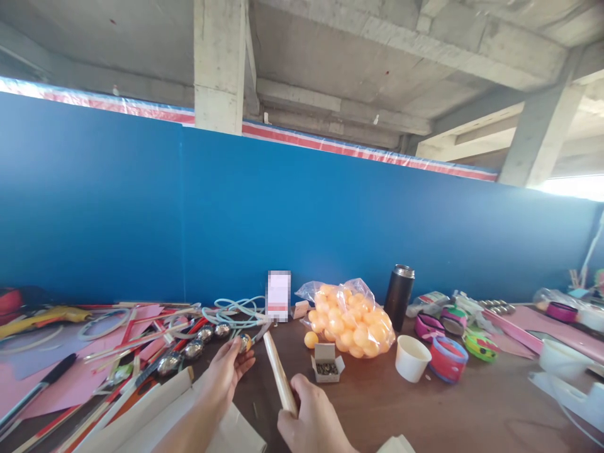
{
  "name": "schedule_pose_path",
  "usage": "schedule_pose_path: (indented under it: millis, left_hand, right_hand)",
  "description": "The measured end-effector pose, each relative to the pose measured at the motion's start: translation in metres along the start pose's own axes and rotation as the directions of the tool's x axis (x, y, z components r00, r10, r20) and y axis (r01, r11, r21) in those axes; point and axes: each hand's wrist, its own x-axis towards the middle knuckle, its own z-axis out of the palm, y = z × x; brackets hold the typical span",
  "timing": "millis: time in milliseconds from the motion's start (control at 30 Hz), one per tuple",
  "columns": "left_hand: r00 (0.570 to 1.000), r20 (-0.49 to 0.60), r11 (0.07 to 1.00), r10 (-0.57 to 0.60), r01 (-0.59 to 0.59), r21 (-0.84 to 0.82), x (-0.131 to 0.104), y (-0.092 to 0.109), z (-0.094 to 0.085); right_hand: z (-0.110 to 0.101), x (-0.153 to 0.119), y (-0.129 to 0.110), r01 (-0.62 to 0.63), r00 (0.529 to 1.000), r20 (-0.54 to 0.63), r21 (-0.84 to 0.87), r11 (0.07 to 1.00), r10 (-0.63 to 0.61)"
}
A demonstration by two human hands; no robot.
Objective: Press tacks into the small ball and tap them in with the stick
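Observation:
My left hand has its fingers curled around a shiny metal ball, which shows an orange tint on its surface. Several more metal balls lie in a row just left of it. In my right hand is a pale wooden stick, gripped near its lower end and slanting up to the left. Past the stick, on the brown table, a small open box holds tiny metal pieces. Behind that box, a clear bag of orange balls stands beside one loose orange ball.
A black bottle and a white paper cup stand right of the bag. Farther right lie colourful wrist bands. Pink paper, sticks and a black marker clutter the left. A blue partition rises behind.

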Motion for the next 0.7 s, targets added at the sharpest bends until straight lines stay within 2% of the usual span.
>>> schedule_pose_path:
  millis: [200, 433, 533, 700]
  left_hand:
    - [1.0, -0.009, 0.999, 0.02, -0.02, 0.031, 0.002, -0.002, -0.001]
    - [1.0, -0.006, 0.999, 0.01, -0.01, 0.04, 0.001, -0.002, 0.0]
    - [1.0, -0.001, 0.999, 0.002, -0.002, 0.048, 0.0, -0.001, 0.001]
    - [1.0, 0.005, 0.997, -0.014, 0.014, 0.078, 0.0, 0.0, 0.001]
  right_hand:
    - [0.004, 0.004, 0.008, -0.124, 0.988, 0.098, 0.043, 0.991, 0.119]
    - [0.013, 0.005, 0.022, -0.108, 0.985, 0.139, 0.045, 0.993, 0.101]
    - [0.012, 0.005, 0.023, -0.109, 0.987, 0.122, 0.026, 0.994, 0.105]
    - [-0.005, 0.006, 0.02, -0.088, 0.996, 0.021, -0.135, 0.987, 0.092]
